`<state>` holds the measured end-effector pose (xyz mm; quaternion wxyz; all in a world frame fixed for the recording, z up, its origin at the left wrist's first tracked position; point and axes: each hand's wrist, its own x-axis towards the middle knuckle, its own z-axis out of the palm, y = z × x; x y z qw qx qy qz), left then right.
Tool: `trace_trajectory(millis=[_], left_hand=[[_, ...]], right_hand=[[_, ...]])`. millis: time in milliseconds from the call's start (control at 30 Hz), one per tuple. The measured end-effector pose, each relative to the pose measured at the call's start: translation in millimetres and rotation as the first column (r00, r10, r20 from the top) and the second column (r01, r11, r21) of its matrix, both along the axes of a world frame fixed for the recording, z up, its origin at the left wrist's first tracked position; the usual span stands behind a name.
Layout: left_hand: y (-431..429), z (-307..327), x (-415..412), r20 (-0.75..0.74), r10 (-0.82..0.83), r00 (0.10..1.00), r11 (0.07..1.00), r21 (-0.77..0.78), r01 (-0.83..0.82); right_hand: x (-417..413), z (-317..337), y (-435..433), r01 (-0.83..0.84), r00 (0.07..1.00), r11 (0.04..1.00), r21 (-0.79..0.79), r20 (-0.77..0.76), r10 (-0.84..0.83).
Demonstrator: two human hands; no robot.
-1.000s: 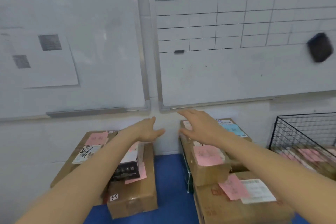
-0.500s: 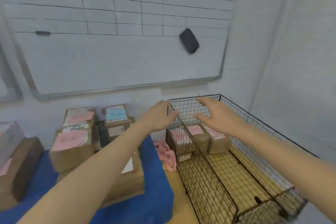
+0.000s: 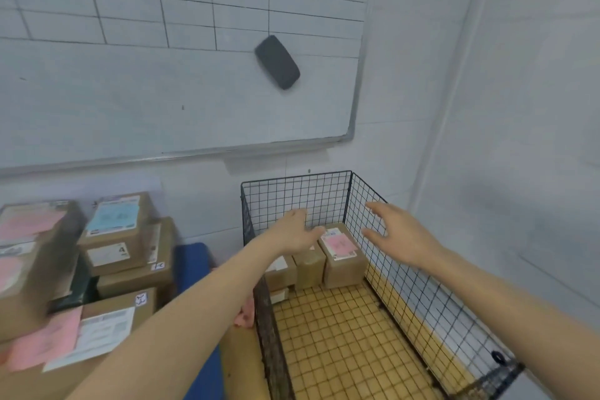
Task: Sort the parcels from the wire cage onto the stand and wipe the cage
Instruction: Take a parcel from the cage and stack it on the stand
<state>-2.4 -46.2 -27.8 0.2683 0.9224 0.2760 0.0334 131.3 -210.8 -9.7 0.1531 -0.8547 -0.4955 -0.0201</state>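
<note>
Holding both hands out over the far end of the black wire-mesh cage, you gripped nothing. Your left hand was palm down, fingers straight and together, above the parcels at the back of the cage. Your right hand had its fingers spread and loosely bent at the cage's right wall; contact with the mesh could not be told.

Between the two hands sat a brown cardboard parcel with a pink and white label, in the back right corner. Just left of it stood a smaller brown taped parcel, then a third brown parcel, partly hidden by your left forearm. The cage floor in front showed a yellow gridded mat.

Left of the cage, the blue-covered stand carried stacked brown cardboard boxes, one topped with a light blue label. A pink cloth lay between stand and cage. On the wall, a white gridded board carried a dark grey eraser.
</note>
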Motion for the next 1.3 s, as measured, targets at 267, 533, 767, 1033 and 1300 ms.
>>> trace_trajectory(millis=[267, 533, 767, 1033, 1300], left_hand=[[16, -44, 59, -0.128, 0.078, 0.989, 0.997, 0.033, -0.074], [22, -116, 96, -0.138, 0.214, 0.967, 0.972, 0.133, -0.196], [2, -158, 143, -0.113, 0.235, 0.965, 0.965, -0.089, -0.245], [4, -197, 184, -0.094, 0.3, 0.949, 0.897, -0.312, -0.314], [5, -207, 190, -0.08, 0.353, 0.932, 0.884, -0.297, -0.36]], right_hand=[[63, -29, 38, -0.066, 0.997, 0.997, -0.042, -0.05, 0.064], [122, -114, 93, -0.159, 0.976, 0.977, -0.139, -0.174, 0.133], [166, -203, 105, -0.051, 0.949, 0.986, -0.157, -0.316, -0.001], [169, -221, 114, 0.028, 0.923, 0.97, -0.243, -0.366, -0.118], [164, -222, 119, 0.092, 0.901, 0.955, -0.282, -0.384, -0.2]])
